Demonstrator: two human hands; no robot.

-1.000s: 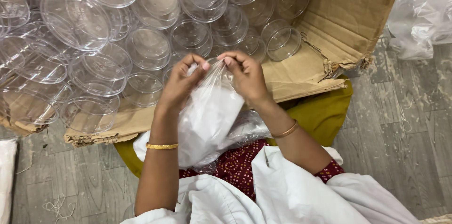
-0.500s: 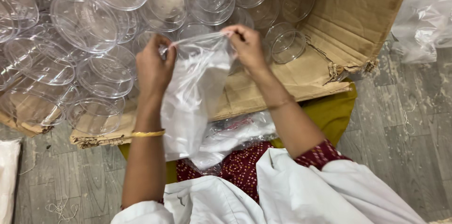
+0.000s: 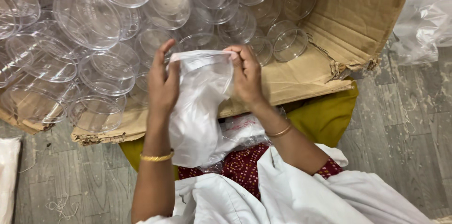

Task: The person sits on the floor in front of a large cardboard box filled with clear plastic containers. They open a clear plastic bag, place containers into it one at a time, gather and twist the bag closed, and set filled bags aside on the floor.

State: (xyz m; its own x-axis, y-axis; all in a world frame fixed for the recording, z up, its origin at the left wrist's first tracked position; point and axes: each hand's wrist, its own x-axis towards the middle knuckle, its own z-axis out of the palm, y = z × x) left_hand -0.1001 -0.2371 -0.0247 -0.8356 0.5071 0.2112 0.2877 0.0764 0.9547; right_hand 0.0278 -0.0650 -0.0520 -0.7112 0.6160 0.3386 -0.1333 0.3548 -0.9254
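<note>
From here I can't see inside the plastic bag (image 3: 195, 111), which covers my left palm. The cardboard box (image 3: 348, 21) and clear lids (image 3: 89, 16) run off the top and left edges; the crumpled plastic sheet (image 3: 423, 16) is cut off at upper right.

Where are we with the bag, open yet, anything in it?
Done: the bag is up off the lap, its mouth pulled apart between the left hand and right hand. In hand: both hands pinch the rim, holding it open over the box. Left: nothing shows inside it; the clear containers all lie in the box.
</note>
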